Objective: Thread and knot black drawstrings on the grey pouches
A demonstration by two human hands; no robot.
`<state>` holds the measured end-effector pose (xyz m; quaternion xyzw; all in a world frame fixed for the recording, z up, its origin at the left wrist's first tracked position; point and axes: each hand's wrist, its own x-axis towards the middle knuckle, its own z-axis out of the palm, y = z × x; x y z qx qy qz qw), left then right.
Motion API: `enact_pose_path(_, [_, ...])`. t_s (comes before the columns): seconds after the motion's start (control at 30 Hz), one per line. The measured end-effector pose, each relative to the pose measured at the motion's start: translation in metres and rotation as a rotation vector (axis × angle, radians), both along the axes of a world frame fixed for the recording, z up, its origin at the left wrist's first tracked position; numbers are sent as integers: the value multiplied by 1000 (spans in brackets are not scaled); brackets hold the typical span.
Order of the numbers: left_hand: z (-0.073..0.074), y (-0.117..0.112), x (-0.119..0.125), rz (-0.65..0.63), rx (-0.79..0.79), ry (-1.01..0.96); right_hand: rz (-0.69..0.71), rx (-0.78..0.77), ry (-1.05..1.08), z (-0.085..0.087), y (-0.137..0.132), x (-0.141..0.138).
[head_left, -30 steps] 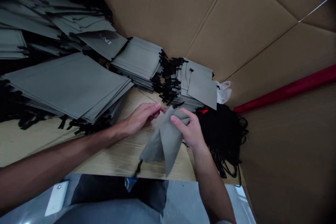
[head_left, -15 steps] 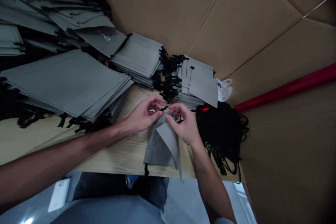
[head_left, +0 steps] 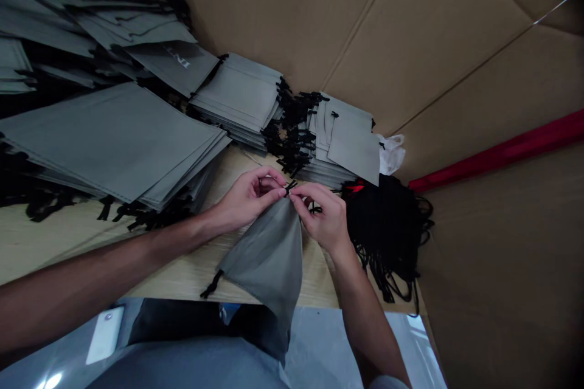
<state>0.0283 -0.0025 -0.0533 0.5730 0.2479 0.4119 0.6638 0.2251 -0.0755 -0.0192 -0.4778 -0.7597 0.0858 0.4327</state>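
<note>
A grey drawstring bag [head_left: 274,249] hangs from my fingertips over the table's front edge, its lower end loose. At its top corner a short black cord [head_left: 291,186] is pinched between the thumb and fingers of my left hand [head_left: 258,196]. My right hand [head_left: 323,213] closes on the same cord and corner from the right, the two sets of fingertips almost touching. A second cord end [head_left: 212,285] dangles from the bag's lower left corner. Whether the cord is knotted between my fingers is too small to tell.
Stacks of grey bags [head_left: 114,134] lie left, with more bag piles [head_left: 246,91] behind and a smaller stack [head_left: 353,146] to the right. A heap of black cords [head_left: 383,237] sits right of my hand. Cardboard walls [head_left: 292,6] and a red strip [head_left: 497,152] border the table.
The bag has swung round and opened out, its lower corner moving left. My hands have drawn closer together, and the cord ends now stick up between my fingertips.
</note>
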Motion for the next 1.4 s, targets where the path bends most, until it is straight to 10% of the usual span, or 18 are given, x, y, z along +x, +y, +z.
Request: enact_pose_path(1.4, [13, -4, -3, -88, 11, -28, 44, -78, 104, 8, -3, -1])
